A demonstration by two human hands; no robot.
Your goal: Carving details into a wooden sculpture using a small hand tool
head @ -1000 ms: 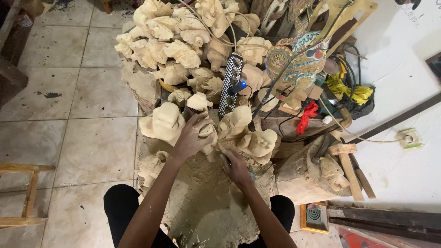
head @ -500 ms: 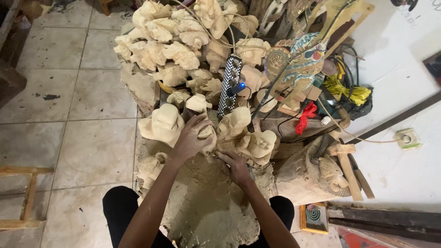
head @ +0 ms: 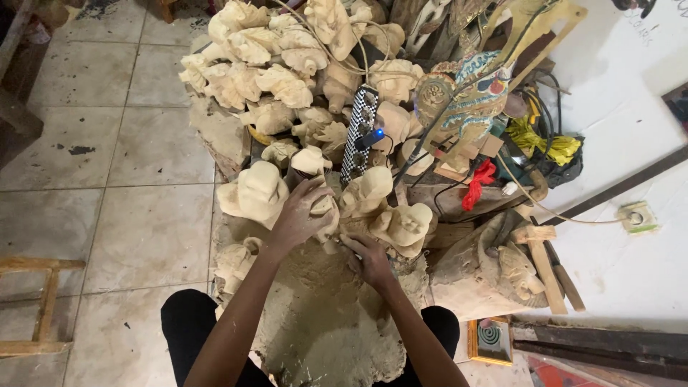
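Note:
My left hand (head: 299, 215) grips a pale, half-carved wooden figure (head: 324, 215) and steadies it on a dusty wooden block (head: 322, 322) between my knees. My right hand (head: 371, 259) is closed around a small carving tool whose tip meets the figure's lower side; the tool itself is mostly hidden by my fingers. Unfinished pale carvings surround the hands: one (head: 254, 192) to the left, one (head: 367, 190) just beyond, and one (head: 405, 226) to the right.
A large heap of pale wooden carvings (head: 276, 68) fills the floor ahead. A black-and-white checkered power strip (head: 360, 129) lies among them. Painted carved pieces (head: 466, 86), a red cloth (head: 479, 183), cables and wood scraps sit right. A wooden stool frame (head: 32, 308) stands left on the tiled floor.
Both hands stay on the figure; the right hand has shifted slightly against its lower side. The view has barely moved.

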